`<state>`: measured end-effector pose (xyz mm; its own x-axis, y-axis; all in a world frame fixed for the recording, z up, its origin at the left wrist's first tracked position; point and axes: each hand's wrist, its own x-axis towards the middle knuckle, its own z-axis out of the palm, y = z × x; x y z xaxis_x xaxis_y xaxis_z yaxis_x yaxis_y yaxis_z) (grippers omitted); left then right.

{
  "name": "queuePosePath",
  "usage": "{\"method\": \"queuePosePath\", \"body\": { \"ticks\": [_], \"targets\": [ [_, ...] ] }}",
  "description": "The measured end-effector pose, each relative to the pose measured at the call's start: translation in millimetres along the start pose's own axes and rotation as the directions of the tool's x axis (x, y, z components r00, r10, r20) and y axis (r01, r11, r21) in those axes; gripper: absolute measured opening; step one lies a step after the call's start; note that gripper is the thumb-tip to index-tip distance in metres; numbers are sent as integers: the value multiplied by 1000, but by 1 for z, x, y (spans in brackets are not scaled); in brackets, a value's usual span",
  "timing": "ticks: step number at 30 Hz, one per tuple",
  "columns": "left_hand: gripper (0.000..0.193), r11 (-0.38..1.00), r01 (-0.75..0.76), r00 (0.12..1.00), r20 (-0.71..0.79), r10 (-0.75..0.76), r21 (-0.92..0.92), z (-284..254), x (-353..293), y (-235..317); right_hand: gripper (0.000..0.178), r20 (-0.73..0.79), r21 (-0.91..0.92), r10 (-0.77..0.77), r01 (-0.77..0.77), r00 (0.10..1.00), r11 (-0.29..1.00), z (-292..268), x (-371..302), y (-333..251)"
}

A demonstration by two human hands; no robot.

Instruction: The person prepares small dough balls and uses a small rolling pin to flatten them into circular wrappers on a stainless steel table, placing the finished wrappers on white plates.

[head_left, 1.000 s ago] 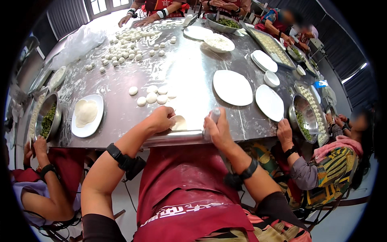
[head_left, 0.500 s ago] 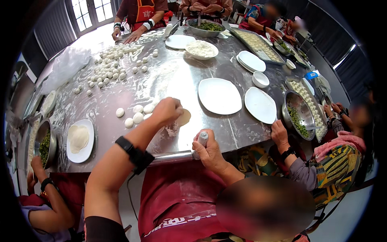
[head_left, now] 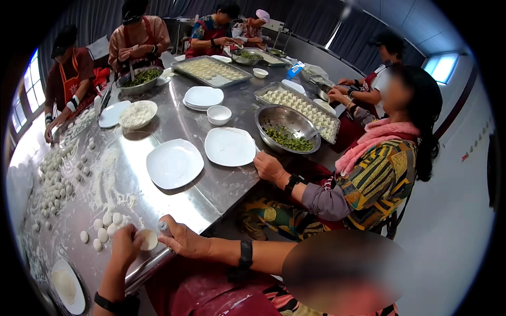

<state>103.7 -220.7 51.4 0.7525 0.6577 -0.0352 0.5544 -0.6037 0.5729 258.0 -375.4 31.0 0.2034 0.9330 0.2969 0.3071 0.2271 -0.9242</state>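
At the table's near edge my left hand point(head_left: 126, 245) is closed on the rim of a small round dough wrapper point(head_left: 148, 240). Beside it, my right hand point(head_left: 184, 239) wraps round a rolling pin point(head_left: 164, 227); only its pale grey end shows and the rest is hidden in the fist. Several dough balls point(head_left: 112, 229) lie on the floured steel just beyond my left hand. A white plate bearing flat wrappers point(head_left: 64, 284) sits to the left, close to the edge.
White square plates point(head_left: 175, 179) lie on the steel table point(head_left: 211, 205). Beyond are a flour bowl point(head_left: 138, 113), a filling bowl point(head_left: 284, 126), trays of dumplings point(head_left: 298, 108) and many dough balls point(head_left: 52, 179). A co-worker's hand point(head_left: 269, 167) touches a plate at right; others work around the table.
The view has swung to the right, showing more of the co-workers. My left hand has come closer to my right; the wrapper is now lifted at its edge beside the rolling pin.
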Motion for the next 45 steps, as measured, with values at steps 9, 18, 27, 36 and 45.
{"method": "queuePosePath", "body": {
  "ticks": [9, 18, 27, 36, 45],
  "targets": [
    [27, 980, 71, 997, -25, -77, -186, 5, -4, -28, 14, -23, -217, -139, 131, 990, 967, -12, 32, 32],
    [26, 960, 211, 971, 152, -184, -185, -10, 13, 8, 28, -125, -83, 83, -94, 989, 992, -32, 73, 4],
    [17, 929, 181, 977, 166, -132, -323, 13, 19, -5, 24, -100, 4, 44, -43, 994, 999, -48, 8, 5],
    [19, 978, 151, 975, 185, -124, -141, -3, 20, 11, 26, -72, -91, 39, -46, 997, 995, -31, 80, 13],
    [16, 955, 161, 978, 173, -119, -250, -10, 7, 9, 29, -103, -76, 46, -54, 994, 996, -30, 77, 8]
  ]
}}
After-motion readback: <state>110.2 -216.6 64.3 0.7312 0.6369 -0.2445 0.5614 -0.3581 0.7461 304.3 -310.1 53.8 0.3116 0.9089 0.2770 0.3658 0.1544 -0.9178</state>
